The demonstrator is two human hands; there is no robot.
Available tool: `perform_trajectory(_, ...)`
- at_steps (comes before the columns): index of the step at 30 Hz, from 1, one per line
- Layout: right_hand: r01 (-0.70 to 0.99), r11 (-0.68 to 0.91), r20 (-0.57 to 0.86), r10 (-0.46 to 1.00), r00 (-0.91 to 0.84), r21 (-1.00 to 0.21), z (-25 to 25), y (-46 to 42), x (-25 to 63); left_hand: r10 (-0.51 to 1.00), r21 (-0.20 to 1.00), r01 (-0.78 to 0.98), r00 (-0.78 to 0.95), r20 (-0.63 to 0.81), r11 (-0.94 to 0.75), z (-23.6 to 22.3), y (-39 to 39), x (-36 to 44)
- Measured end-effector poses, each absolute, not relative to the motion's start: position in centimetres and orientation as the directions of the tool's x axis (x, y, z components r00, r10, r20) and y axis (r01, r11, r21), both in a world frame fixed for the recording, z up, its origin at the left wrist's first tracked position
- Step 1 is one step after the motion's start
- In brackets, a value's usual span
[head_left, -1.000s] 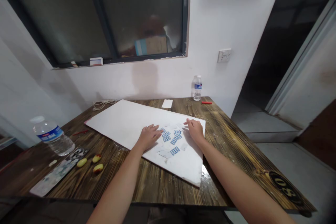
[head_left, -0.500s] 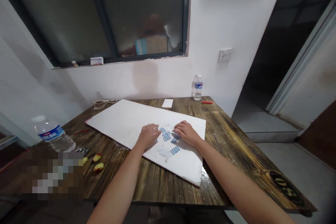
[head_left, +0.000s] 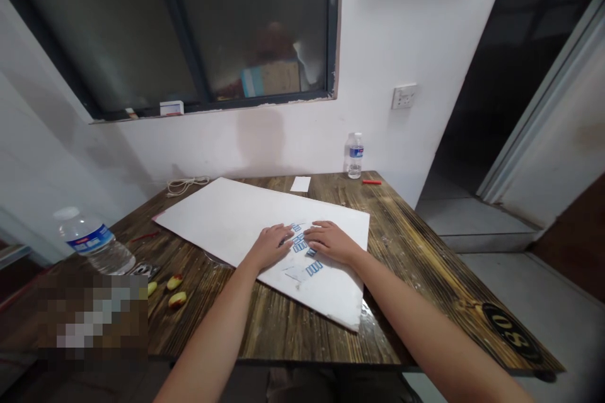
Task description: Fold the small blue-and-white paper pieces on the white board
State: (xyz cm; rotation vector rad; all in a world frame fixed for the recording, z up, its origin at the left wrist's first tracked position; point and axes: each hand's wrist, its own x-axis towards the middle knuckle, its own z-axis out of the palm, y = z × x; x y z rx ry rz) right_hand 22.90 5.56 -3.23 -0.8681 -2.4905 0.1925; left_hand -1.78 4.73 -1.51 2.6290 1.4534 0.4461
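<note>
A white board (head_left: 222, 214) lies at an angle on the wooden table. On its right part sit several small flat blue-and-white pieces (head_left: 300, 243) in a loose cluster; their exact kind is too small to tell. My left hand (head_left: 273, 244) is at the cluster's left side, palm down with fingers stretched out, a dark piece (head_left: 282, 241) by its fingertips. From the right, my right hand (head_left: 328, 240) reaches over the pieces, fingers extended and covering some of them. Nearer the front edge, more blue pieces (head_left: 314, 269) lie beside thin marks on the board.
Left on the table are a large water bottle (head_left: 97, 245), yellow-red fruits (head_left: 178, 300) and a blurred-out patch. Along the back are a coiled cable (head_left: 186, 186), a white paper (head_left: 300, 184), a small bottle (head_left: 355, 157) and a red stick-like item (head_left: 372, 182).
Both hands have moved closer together over the cluster, my right hand shifting left and my left slightly right. Some pieces between them are now more covered. The view has shifted slightly.
</note>
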Motion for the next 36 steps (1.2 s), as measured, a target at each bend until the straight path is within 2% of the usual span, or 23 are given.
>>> perform_trajectory(6,0.624,0.703,0.4,0.709,-0.581,-0.342,-3.1,5.5,22.8,0.838,0.209,0.813,0.51,0.194,-0.543,-1.6,4.8,-1.9)
perform_trajectory(10,0.663,0.583,0.444,0.805,-0.394,-0.469,-3.1,6.2,23.2,0.811,0.213,0.794,0.502,0.3,-0.57,-0.9,4.6,-1.7)
perform_trajectory(13,0.683,0.52,0.439,0.843,-0.311,-0.513,-2.9,6.7,23.8,0.794,0.294,0.761,0.442,0.418,-0.579,0.0,4.3,-1.3)
perform_trajectory(17,0.665,0.6,0.422,0.796,-0.435,-0.446,-2.3,6.3,24.2,0.785,0.515,0.624,0.287,0.549,-0.588,0.8,3.6,-0.1)
perform_trajectory(20,0.655,0.665,0.358,0.746,-0.561,-0.358,-1.8,5.7,23.8,0.832,0.68,0.508,0.154,0.533,-0.529,0.7,3.3,0.8)
perform_trajectory(22,0.67,0.666,0.318,0.746,-0.586,-0.327,-1.6,5.3,23.4,0.866,0.756,0.447,0.098,0.491,-0.479,0.4,3.3,1.3)
perform_trajectory(25,0.688,0.654,0.286,0.757,-0.588,-0.315,-1.5,5.0,22.9,0.888,0.791,0.427,0.07,0.454,-0.438,0.2,3.3,1.6)
perform_trajectory(36,0.721,0.603,0.217,0.797,-0.564,-0.341,-1.9,5.1,22.5,0.893,0.797,0.455,-0.007,0.449,-0.397,-0.1,3.7,0.9)
